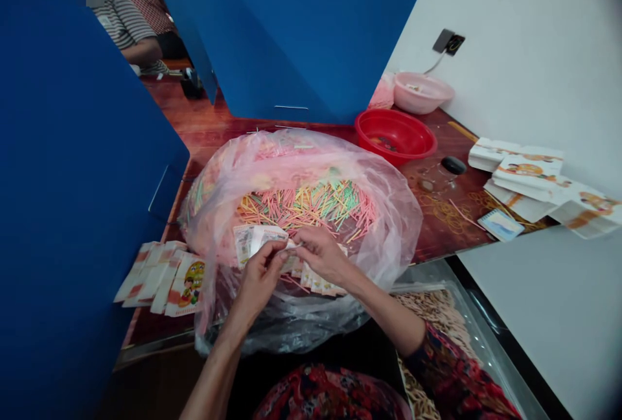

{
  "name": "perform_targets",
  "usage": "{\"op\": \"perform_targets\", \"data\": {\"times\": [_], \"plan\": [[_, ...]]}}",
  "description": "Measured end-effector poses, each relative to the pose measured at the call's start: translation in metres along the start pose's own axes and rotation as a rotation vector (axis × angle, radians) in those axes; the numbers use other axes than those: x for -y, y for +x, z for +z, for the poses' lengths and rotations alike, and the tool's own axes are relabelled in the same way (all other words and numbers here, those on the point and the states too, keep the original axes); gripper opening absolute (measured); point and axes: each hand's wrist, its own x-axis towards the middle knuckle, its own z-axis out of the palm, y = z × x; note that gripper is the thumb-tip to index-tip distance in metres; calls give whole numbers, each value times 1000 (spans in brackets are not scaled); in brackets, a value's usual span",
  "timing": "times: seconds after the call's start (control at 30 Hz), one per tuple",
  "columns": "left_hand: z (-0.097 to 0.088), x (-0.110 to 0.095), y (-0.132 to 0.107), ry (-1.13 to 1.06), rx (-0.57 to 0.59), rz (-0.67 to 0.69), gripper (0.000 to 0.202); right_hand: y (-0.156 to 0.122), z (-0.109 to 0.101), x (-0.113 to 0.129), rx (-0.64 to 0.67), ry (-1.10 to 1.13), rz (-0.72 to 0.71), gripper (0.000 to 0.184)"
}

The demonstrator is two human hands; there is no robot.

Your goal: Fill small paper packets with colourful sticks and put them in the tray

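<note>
My left hand (263, 269) and my right hand (326, 255) meet over the mouth of a large clear plastic bag (393, 212). Fingers of both are pinched together on a small whitish piece (292, 245), mostly covered by the fingertips; its kind is unclear. Inside the bag lies a heap of thin coloured sticks (301, 203) in pink, yellow, orange and green. Beside my left fingers are printed white packets (247, 243). More small packets (321, 282) lie in a row beneath my right hand.
Stacks of printed packets lie left (187, 284) and right (527, 170). A red basin (396, 118) and a pink basin (422, 91) stand back right, near rubber bands (447, 212). Blue partitions (291, 31) enclose the table; another person (129, 18) sits beyond. A clear bin (454, 287) stands below right.
</note>
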Motion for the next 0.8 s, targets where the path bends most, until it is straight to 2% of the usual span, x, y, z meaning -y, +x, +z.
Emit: {"op": "perform_targets", "data": {"times": [0.17, 0.27, 0.33, 0.47, 0.63, 0.73, 0.8], "plan": [[-8, 8, -1, -114, 103, -89, 35, 0, 11, -11, -67, 278, 188, 28], [-6, 9, 1, -179, 85, -132, 35, 0, 12, -11, -54, 353, 229, 26], [-5, 8, 4, -166, 34, -144, 35, 1, 10, -10, -25, 366, 218, 26], [-4, 7, 8, -19, -75, -126, 32, 4, 2, -12, -31, 238, 142, 24], [-4, 9, 7, 67, -89, -100, 33, 9, -7, -12, 60, -27, 3, 35], [-2, 14, 7, 72, -98, -96, 34, 12, -10, -12, 51, -17, 2, 41], [0, 16, 8, 47, -112, -100, 34, 14, -12, -14, 49, 5, 11, 38]]}}
